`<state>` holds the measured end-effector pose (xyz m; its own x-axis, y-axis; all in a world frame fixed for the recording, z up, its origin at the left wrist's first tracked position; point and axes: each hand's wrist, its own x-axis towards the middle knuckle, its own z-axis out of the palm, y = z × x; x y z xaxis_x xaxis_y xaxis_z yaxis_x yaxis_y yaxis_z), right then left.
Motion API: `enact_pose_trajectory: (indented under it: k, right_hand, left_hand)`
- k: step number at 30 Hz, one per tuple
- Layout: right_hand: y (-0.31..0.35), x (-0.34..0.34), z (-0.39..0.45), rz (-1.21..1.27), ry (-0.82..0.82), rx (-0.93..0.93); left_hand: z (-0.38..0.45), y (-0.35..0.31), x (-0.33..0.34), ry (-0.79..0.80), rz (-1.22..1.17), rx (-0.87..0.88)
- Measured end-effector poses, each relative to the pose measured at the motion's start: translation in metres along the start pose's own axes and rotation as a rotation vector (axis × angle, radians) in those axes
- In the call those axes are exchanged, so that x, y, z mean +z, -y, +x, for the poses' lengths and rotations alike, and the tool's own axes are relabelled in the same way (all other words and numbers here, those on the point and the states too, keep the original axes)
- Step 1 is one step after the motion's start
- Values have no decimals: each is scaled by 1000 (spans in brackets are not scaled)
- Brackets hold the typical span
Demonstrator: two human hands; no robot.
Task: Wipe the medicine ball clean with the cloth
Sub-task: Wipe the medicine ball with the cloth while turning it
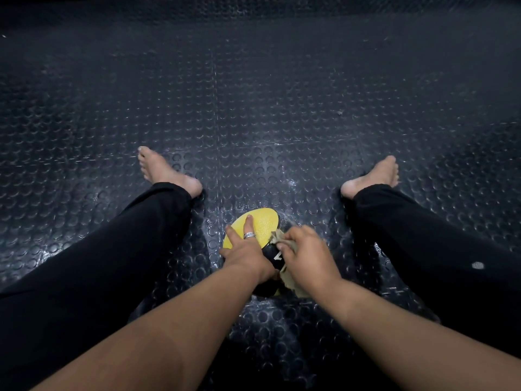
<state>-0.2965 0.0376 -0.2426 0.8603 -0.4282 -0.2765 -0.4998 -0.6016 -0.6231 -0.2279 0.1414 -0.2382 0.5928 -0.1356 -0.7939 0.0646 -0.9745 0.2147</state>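
A yellow and black medicine ball (263, 225) sits on the floor between my spread legs. My left hand (245, 253) rests on its left and top side, fingers straight and spread over the yellow panel, a ring on one finger. My right hand (306, 256) grips a crumpled beige cloth (289, 280) and presses it against the ball's right, black side. Cloth shows above and below the hand. Both hands hide much of the ball.
A black rubber floor with round studs (253, 122) stretches all around. My left leg (112, 244) and right leg (423, 241), in black trousers with bare feet, lie on either side of the ball. A small speck of debris (339, 112) lies further out.
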Motion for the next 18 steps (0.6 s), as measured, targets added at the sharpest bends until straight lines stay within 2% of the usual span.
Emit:
enact_pose_trajectory:
  k: [6, 13, 18]
  right_hand:
    - [5, -5, 41, 1, -52, 131]
    - [4, 1, 7, -51, -23, 6]
    - [1, -3, 46, -12, -55, 146]
  left_hand:
    - [-2, -1, -3, 15, 8, 10]
    - [-2, 2, -1, 8, 2, 19]
    - [-7, -4, -4, 24, 16, 17]
